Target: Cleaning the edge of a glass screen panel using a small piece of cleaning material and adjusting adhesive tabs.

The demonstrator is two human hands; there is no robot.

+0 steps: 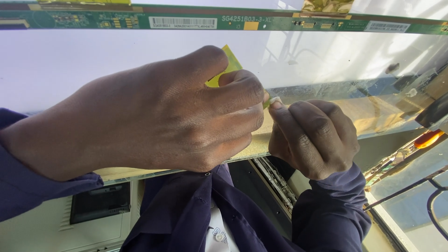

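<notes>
My left hand (154,116) is closed around a thin yellow plastic card (229,65), of which only a corner sticks out above my knuckles. My right hand (312,137) is curled just to its right, fingertips pinched together against the left thumb at the card's lower edge. Both hands hover over a large glossy display panel (70,60) that lies flat and mirrors my dark blue sleeves and torso. A long green circuit board strip (261,22) runs along the panel's far edge.
A piece of gold foil tape (326,5) sits on the strip at the top right. The panel's surface reflects a window frame, an orange object (427,139) and a grey device with a dark screen (100,203).
</notes>
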